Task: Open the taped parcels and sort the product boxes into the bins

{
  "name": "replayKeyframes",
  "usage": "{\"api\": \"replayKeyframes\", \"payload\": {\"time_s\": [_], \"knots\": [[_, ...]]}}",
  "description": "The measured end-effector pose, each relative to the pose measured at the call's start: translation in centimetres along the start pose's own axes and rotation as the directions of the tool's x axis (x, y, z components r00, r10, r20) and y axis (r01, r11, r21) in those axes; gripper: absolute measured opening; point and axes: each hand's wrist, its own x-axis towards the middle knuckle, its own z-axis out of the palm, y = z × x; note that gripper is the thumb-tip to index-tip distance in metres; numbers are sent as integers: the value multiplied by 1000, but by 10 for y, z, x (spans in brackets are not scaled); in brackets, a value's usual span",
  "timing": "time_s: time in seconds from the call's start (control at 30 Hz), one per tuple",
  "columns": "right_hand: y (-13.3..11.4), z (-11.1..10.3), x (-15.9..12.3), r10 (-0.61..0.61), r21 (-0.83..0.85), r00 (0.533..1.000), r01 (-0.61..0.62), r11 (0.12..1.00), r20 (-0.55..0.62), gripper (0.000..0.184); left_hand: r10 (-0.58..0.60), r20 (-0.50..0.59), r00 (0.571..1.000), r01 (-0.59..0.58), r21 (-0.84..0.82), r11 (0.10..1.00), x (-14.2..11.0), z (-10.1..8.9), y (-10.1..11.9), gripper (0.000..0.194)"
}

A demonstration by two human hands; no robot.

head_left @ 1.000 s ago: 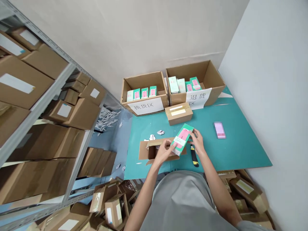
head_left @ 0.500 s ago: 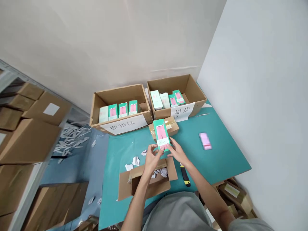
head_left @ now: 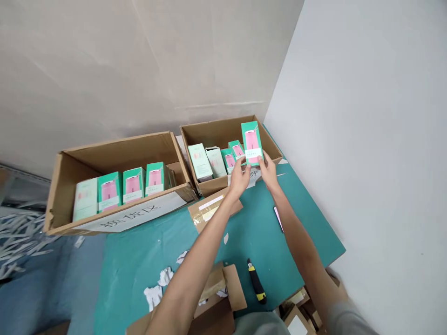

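Note:
Both my hands grip a green and pink product box, held upright over the front wall of the right-hand cardboard carton. My left hand pinches its lower left corner, and my right hand holds the lower right side. Inside that carton stand two pale boxes and two smaller-looking green and pink boxes. To the left, another carton holds a pale box and several green and pink boxes. Paper signs with handwriting hang on both cartons' fronts; my hands partly hide the right one.
On the green table lie a taped cardboard box, a utility knife, crumpled white paper and a phone partly behind my right arm. An opened carton sits at the near edge. A wall rises at the right.
Both hands have carried the green and pink box forward and right, from above the opened carton to the right-hand carton. The camera view has shifted toward the cartons.

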Motion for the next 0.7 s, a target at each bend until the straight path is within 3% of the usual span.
{"api": "replayKeyframes", "payload": {"time_s": [0.17,0.23,0.3,0.4,0.47,0.6,0.7], "knots": [[24,-22,85,-48,-281,998,35,959,-38,80,123,195,973,-166,219,962,67,37,-6,46],[34,-28,103,-21,-422,1000,9,907,-23,74,110,249,962,-178,269,947,79,44,-9,44],[44,-31,110,60,-601,998,-39,798,15,65,95,281,955,-181,299,937,81,46,-13,43],[58,-27,105,249,-832,968,-109,543,36,53,60,334,941,-184,352,918,67,44,-21,42],[64,-23,99,318,-885,948,-124,448,28,48,41,354,935,-183,379,907,51,40,-24,43],[64,-19,90,301,-879,953,-108,464,41,49,34,351,936,-185,408,894,8,22,-18,43],[58,-22,76,238,-852,969,-68,519,68,55,45,314,948,-182,423,888,-39,-3,-6,42]]}}
